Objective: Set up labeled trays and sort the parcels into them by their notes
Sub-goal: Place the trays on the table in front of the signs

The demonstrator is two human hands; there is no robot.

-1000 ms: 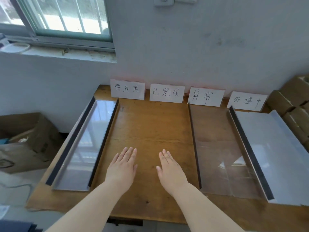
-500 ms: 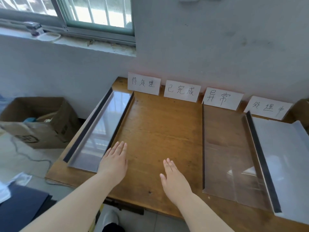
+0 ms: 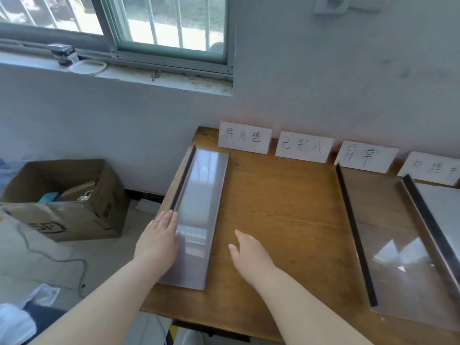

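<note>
A person is standing at a wooden worktop [image 3: 281, 207] with both hands spread flat and holding nothing. The left hand [image 3: 158, 242] is lying palm down, fingers straight and together, against the near left edge of a clear tray [image 3: 199, 185], with its fingertips at the near end of the dark strip [image 3: 183, 178] running along the tray's left wall. The right hand [image 3: 249, 255] is sitting palm down with relaxed fingers over bare wood just right of the same tray, so the tray is lying between the two hands; whether this palm is touching the wood cannot be told. Well to the right of the right hand, a second clear tray [image 3: 388, 245] is lying on the worktop. A third tray [image 3: 443, 215] is sitting just beside it on its far side, cut off by the frame edge. Beyond both hands, four handwritten cards are leaning against the wall: the first label card [image 3: 245, 137] straight ahead of the left tray, then the second label card [image 3: 303, 146], the third label card [image 3: 366, 156] and the fourth label card [image 3: 431, 168] trailing off to the right. Down to the left of the left hand, an open cardboard box [image 3: 67, 195] is sitting on the floor, beneath a barred window [image 3: 171, 23].
</note>
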